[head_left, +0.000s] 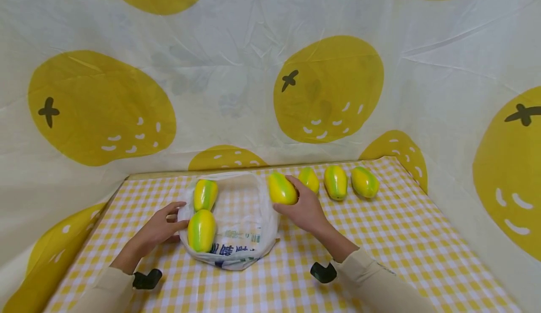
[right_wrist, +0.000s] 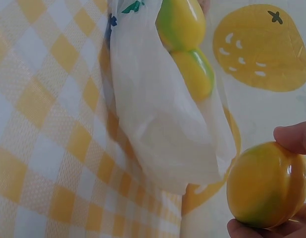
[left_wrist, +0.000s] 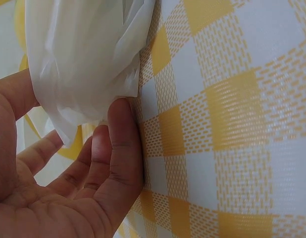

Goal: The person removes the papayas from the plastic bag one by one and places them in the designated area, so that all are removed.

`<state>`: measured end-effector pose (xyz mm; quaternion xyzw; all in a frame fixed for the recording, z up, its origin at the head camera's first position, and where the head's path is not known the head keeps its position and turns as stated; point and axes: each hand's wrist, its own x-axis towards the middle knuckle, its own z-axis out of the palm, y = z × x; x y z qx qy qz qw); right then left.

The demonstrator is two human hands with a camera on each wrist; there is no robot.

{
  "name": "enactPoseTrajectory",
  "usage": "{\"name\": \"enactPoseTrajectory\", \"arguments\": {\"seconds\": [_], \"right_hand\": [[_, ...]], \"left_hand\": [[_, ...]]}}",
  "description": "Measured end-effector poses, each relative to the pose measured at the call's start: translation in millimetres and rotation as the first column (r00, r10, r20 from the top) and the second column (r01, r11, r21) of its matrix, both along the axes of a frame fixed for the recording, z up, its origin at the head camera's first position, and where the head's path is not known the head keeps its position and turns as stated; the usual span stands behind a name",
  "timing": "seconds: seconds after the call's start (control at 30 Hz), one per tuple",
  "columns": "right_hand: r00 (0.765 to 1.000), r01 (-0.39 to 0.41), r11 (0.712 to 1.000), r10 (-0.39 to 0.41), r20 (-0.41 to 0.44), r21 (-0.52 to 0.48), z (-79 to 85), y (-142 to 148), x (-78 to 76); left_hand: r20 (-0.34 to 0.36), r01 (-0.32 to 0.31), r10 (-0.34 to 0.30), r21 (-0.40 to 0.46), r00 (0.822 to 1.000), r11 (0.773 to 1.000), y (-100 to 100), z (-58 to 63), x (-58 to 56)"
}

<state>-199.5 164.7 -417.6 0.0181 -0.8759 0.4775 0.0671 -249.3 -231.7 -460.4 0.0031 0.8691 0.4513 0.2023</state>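
One fruit (head_left: 281, 189) is gripped in the right hand (head_left: 305, 211), thumb and fingers spread to its girth on opposite sides. Position: just beyond the right rim of the bag (head_left: 271, 230), toward the table's (head_left: 338, 242) far edge. Contact with the rim cannot be confirmed. Its long axis slants from far left to near right.

Governing relation, in my judgement: the bag's mouth lies immediately left of the held fruit, with the rim between; the right hand is the nearer one. Bare plastic shows inside the bag's right half.

The left hand (head_left: 162, 223) is at the left rim, thumb hooked over the plastic, the other fingers bent outside it; firmness of grip cannot be judged. Against that side, inside, lie a near fruit (head_left: 201, 231) and a far fruit (head_left: 205, 194), roughly end to end, long axes running near to far.

Three loose fruits (head_left: 336, 183) stand in a row along the far edge, toward the far right corner; the leftmost is partly hidden by the right hand.

Markings: blue characters (head_left: 231, 250), green print and a barcode (head_left: 255, 238) on the bag. Wording not legible; no brand established. No label noted on the fruit.
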Motion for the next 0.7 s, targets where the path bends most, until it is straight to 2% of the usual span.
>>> {"name": "enactPoseTrajectory", "arguments": {"seconds": [0.27, 0.7], "right_hand": [[1.0, 0.008, 1.0, -0.008, -0.019, 0.029, 0.1, 12.3, 2.7], [0.999, 0.024, 0.999, -0.024, 0.03, 0.03, 0.4, 37.4, 12.0]], "left_hand": [[0.007, -0.014, 0.014, -0.002, 1.0, 1.0, -0.2, -2.2, 0.2], [0.002, -0.008, 0.008, -0.005, 1.0, 1.0, 0.6, -2.2, 0.8]]}}
